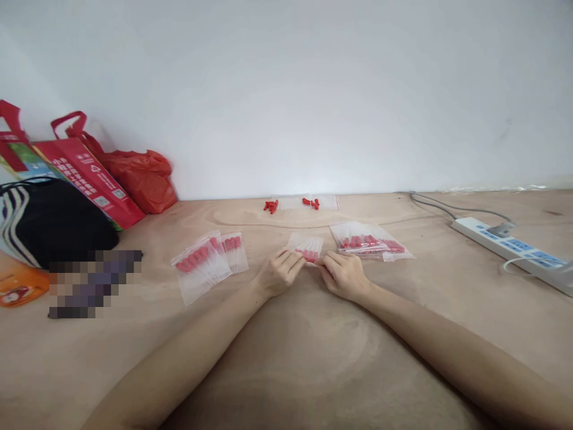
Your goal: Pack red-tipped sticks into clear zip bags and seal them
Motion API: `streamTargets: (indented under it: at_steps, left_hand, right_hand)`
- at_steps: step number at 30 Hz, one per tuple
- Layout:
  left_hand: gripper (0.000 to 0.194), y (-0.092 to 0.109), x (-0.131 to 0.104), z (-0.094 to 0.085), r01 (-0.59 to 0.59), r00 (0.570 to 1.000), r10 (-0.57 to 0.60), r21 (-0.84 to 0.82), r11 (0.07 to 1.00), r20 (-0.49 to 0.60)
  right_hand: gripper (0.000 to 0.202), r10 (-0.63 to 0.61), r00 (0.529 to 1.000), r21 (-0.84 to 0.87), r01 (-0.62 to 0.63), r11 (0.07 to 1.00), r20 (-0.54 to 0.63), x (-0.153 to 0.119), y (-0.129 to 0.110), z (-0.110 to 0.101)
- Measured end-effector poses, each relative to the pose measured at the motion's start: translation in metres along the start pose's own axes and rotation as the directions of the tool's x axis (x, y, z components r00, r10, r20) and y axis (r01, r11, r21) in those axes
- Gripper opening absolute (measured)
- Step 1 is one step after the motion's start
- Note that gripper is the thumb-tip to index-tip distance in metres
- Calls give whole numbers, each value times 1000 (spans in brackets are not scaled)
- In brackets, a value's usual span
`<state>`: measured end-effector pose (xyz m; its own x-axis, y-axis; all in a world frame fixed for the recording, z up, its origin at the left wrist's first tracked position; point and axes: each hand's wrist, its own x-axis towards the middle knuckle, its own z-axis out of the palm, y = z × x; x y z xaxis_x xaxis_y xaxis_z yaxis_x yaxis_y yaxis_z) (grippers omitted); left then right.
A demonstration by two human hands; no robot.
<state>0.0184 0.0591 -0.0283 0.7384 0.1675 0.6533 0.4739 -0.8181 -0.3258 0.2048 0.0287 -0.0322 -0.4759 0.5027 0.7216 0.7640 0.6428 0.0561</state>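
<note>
A: Grip state?

B: My left hand [278, 272] and right hand [344, 276] both pinch the near edge of a small clear bag [305, 246] with red pieces inside, flat on the table [286, 358], centre.

A: Technique?

B: I judge it best to press evenly along the seal. Filled bags [206, 260] lie left, another pile [370, 242] right, loose red pieces [271, 206] far.

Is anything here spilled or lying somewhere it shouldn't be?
Mostly tidy. Two small clusters of loose red pieces lie unbagged near the wall, while the rest sit in clear bags. Both hands, left and right, pinch one small bag flat on the table.
</note>
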Motion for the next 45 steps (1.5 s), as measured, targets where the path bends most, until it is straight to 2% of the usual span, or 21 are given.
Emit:
streamTargets:
  at_steps: [4, 10, 17, 22, 24, 27, 30, 32, 35, 39, 42, 45]
  left_hand:
    - [16, -8, -6, 3, -29, 999, 27, 81, 996, 19]
    - [19, -20, -13, -6, 26, 997, -35, 129, 991, 71]
    - [18, -20, -15, -14, 15, 998, -22, 131, 991, 51]
    - [21, -15, -16, -19, 55, 998, -56, 50, 997, 27]
    - [20, -10, -17, -22, 74, 997, -74, 15, 997, 28]
    - [19, -2, -17, -26, 102, 994, -100, -53, 993, 43]
    - [11, 2, -19, -33, 153, 987, -146, -123, 981, 60]
    - [18, -1, -23, -40, 224, 974, -218, -104, 969, 69]
    - [26, -13, -36, -51, 360, 930, -362, 32, 932, 72]
    - [25, -31, -60, -64, 523, 827, -553, 224, 822, 100]
    - [30, -38, -74, -70, 616, 714, -688, 351, 705, 129]
    - [36, -39, -78, -71, 681, 569, -806, 455, 574, 164]
  right_hand:
    - [18, 5, 1000, -6, -5, 1000, -5, -1, 4, -1]
    - [15, 54, 999, 22, -54, 998, 10, -9, 14, -4]
    - [13, 106, 993, 89, -111, 990, 60, -14, 24, -4]
    - [12, 81, 985, 305, -124, 944, 151, -12, 25, -5]
    - [23, 71, 984, 387, -130, 913, 163, -11, 22, -2]
    - [36, 89, 986, 413, -140, 900, 142, -12, 16, 9]
    - [42, 98, 992, 449, -122, 885, 77, -12, 12, 16]
    - [48, 102, 994, 478, -102, 872, 26, -9, 14, 13]
    - [54, 149, 988, 476, -113, 872, -38, -4, 33, -6]
    - [47, 315, 944, 417, -249, 874, -97, -14, 85, -35]
    - [37, 409, 911, 390, -361, 847, -45, -41, 124, -46]
    - [33, 434, 891, 390, -451, 803, 135, -69, 148, -52]
